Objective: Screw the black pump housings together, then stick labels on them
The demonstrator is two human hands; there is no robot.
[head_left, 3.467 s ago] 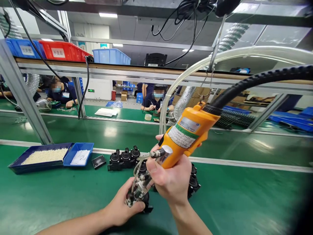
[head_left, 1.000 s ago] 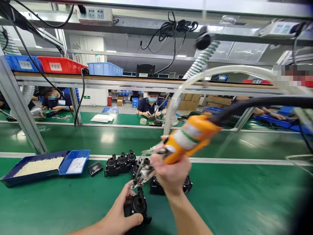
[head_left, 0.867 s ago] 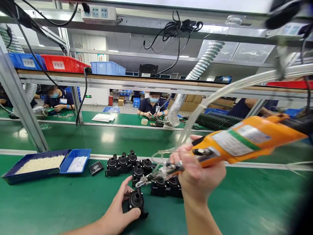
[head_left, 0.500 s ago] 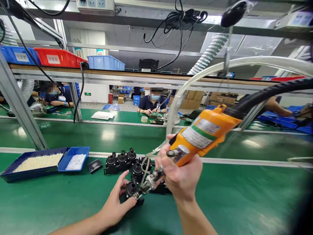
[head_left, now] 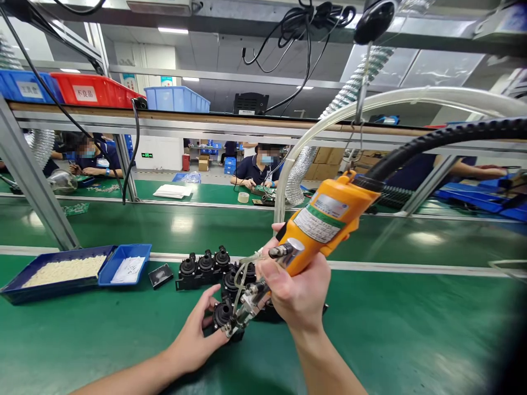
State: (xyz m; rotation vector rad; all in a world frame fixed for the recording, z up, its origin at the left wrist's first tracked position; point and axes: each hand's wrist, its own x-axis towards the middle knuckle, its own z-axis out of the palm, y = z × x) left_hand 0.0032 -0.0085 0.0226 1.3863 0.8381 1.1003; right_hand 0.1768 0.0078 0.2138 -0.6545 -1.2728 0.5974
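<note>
Right hand (head_left: 298, 293), fingers wrapped round orange screwdriver (head_left: 325, 225), has swung its tip back down onto black pump part (head_left: 224, 317) that left hand (head_left: 193, 340) fingers pinch on desk (head_left: 391, 329); fastening resumes.

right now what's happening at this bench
A person at a green workbench grips an orange powered screwdriver in the right hand, its metal tip angled down onto a small black pump-like part. The left hand steadies that part on the bench. More black parts stand in a cluster just behind. A blue tray of white pieces sits to the left. Other people work at the far bench.
</note>
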